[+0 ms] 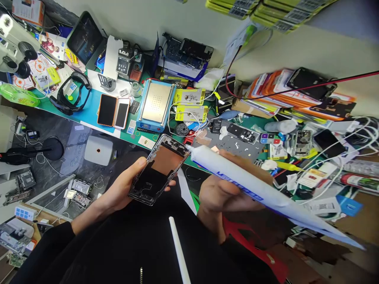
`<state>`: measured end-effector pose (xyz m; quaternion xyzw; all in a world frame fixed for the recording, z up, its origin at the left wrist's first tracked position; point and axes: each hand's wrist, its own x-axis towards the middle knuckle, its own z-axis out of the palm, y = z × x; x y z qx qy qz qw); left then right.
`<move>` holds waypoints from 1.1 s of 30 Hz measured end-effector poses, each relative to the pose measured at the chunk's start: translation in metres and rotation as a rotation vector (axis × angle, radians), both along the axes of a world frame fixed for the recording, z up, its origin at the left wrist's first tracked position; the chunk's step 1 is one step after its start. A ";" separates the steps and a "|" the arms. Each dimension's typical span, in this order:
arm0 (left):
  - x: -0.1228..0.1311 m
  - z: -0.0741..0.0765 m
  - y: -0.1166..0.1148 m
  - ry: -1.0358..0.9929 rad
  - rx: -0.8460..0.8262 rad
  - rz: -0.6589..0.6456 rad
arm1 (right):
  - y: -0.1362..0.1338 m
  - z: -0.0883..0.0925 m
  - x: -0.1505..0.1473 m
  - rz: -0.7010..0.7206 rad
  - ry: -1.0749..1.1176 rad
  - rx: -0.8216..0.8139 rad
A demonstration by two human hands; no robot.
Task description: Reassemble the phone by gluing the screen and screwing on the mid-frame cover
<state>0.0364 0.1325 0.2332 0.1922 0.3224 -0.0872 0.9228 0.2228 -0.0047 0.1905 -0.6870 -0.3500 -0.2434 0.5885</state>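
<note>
My left hand (124,187) grips an opened phone frame (158,169) with its copper and black inner side facing up. My right hand (227,189) is closed around a long white glue tube (257,185) with blue lettering. The tube's nozzle tip (188,147) touches the upper right edge of the phone frame. Both hands are over my dark lap, just in front of the bench edge.
The green bench mat (130,136) carries a blue heating plate (155,104), two phones in orange cases (114,111), black goggles (72,92), yellow part packs (189,104), stacked packaging (284,94) and tangled white cables (340,157). A microscope (13,47) stands at left.
</note>
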 end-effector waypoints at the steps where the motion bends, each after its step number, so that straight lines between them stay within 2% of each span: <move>1: 0.001 0.000 -0.001 0.004 0.016 -0.006 | 0.000 0.003 -0.002 0.015 0.009 -0.035; 5: 0.007 0.005 -0.002 0.010 0.090 -0.025 | 0.005 0.008 -0.005 0.071 0.036 -0.107; 10: 0.011 0.010 -0.003 0.011 0.150 -0.032 | 0.009 0.007 0.000 0.110 0.022 -0.080; 16: 0.013 0.012 -0.003 0.001 0.140 -0.015 | 0.006 0.007 0.002 0.084 -0.009 -0.093; 27: 0.015 0.012 -0.002 0.004 0.171 0.000 | 0.004 0.012 -0.001 0.125 0.014 -0.155; 33: 0.015 0.010 -0.002 0.002 0.151 0.014 | 0.009 0.013 -0.002 0.161 0.016 -0.118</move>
